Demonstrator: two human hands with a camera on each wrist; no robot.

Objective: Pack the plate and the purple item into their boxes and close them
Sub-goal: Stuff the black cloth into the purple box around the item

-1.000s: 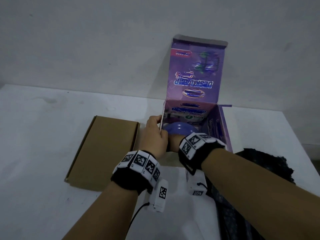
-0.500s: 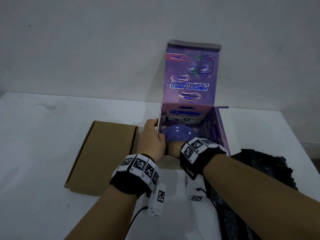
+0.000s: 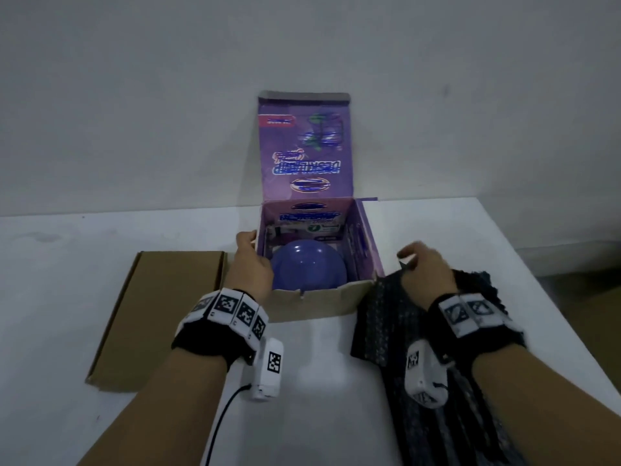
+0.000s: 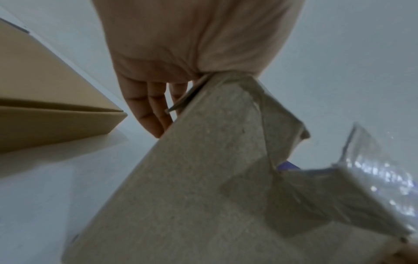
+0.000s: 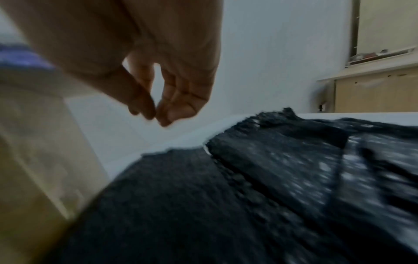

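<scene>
My left hand [image 3: 250,264] grips the left wall of the purple box [image 3: 311,210], thumb on the inner side and fingers [image 4: 149,114] down the outer side; the box stands on the white table [image 3: 67,297] with its tall lid flap upright. The purple item [image 3: 307,269], a round dome, sits already inside the box; so I judge this half is at the step between placing and closing. My right hand [image 3: 425,275] hovers over the black bubble wrap [image 3: 386,317] just right of the box; its fingertips [image 5: 167,114] are drawn together close to the thumb, but the picture is blurred and I cannot tell if they pinch the wrap's edge. The flat brown cardboard box [image 3: 161,314] lies shut on the left; I see no plate. Next, I think, the wrap goes over the dome or the lid folds down; the left hand should hold the wall steady.
</scene>
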